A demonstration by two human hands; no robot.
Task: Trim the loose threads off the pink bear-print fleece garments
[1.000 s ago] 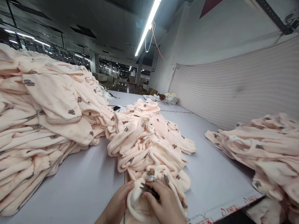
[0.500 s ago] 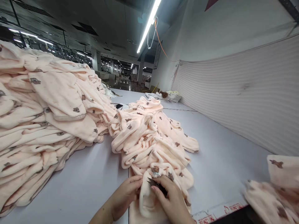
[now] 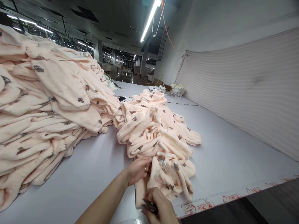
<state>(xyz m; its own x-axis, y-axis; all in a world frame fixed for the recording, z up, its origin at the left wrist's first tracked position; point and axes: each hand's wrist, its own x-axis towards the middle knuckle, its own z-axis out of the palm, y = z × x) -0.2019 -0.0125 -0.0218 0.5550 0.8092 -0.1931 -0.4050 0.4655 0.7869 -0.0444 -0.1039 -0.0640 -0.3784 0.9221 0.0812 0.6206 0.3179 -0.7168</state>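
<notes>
Hands at a heap of pink clothes [image 3: 154, 130].
Left hand [image 3: 136, 169] pinching cloth; right hand [image 3: 161, 208], at 6 o'clock, closed around dark snips [image 3: 149, 206].

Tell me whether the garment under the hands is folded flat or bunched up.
Bunched up. The pink garment lies crumpled in rolls and creases; the left hand grips its edge.

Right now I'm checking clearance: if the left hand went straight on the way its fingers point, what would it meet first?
The left hand already touches the peach fleece garment its fingers point into, so it would press into that fabric at once.
</notes>
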